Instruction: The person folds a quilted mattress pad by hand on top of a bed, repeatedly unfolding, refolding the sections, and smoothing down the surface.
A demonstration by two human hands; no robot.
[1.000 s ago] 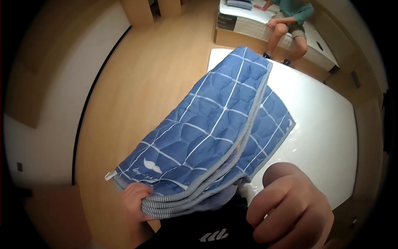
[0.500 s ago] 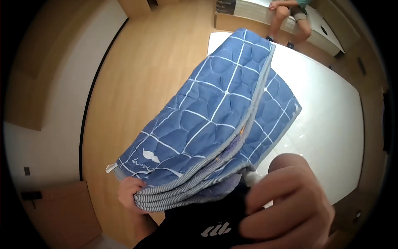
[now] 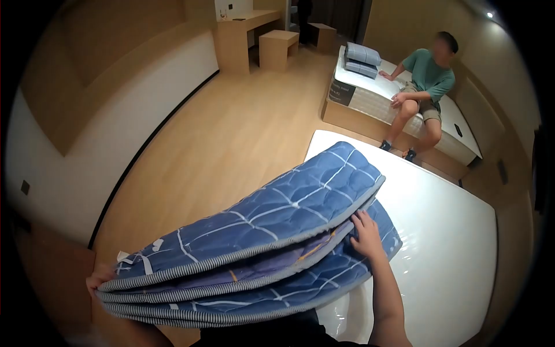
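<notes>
A folded blue quilted mattress pad [image 3: 272, 217] with white grid lines and grey striped edging spans the view in front of me. Its far end rests over the white mattress [image 3: 445, 231], and its near end is held up at the left. My left hand [image 3: 101, 280] is closed around the folded corner, partly hidden by the layers. My right hand [image 3: 367, 236] lies on the lower layer with fingers stretched and apart, fingertips at the upper layer's edge. Between the layers, a purple inner side shows with orange lines.
A person [image 3: 425, 87] in a green shirt sits on another bed [image 3: 376, 107] at the back right. Folded grey bedding [image 3: 362, 55] lies on that bed. A wooden desk [image 3: 254, 22] and stool [image 3: 278, 43] stand at the back left, beyond the wooden floor [image 3: 231, 127].
My right hand has gone from near the camera to the pad's layers. The held corner has moved left, and the layers have parted more. The view has tilted up, showing more room.
</notes>
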